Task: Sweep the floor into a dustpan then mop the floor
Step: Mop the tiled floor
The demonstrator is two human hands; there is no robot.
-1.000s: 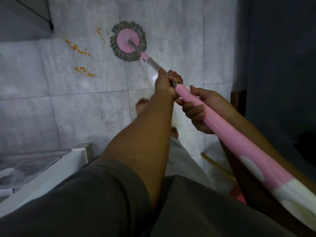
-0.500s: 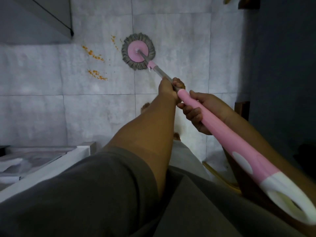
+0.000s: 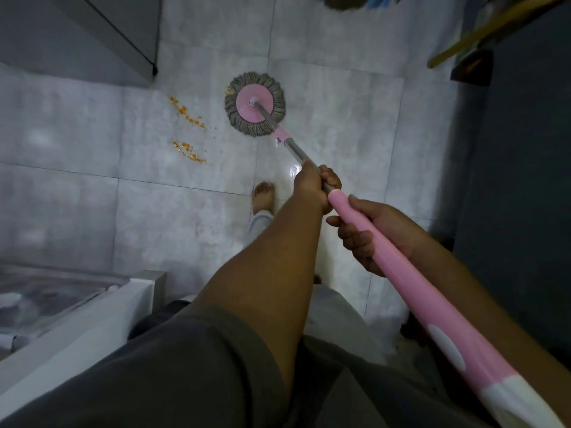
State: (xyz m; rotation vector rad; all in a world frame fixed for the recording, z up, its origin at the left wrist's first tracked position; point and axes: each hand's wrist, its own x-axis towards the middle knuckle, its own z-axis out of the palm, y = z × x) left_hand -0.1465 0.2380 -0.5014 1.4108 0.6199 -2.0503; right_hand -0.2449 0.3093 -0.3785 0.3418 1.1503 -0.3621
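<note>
Mop head is resting flat on the tiled floor, with orange crumbs lying just left of it. Nearer than it, the left hand is gripping the metal shaft and the right hand is clasping the pink handle, whose end is running off frame. One foot is mostly hiding behind the left arm.

The mop head has slid a little closer to the orange crumbs and now covers the small patch that lay at its upper left. The view has tipped forward, showing more floor ahead.
</note>
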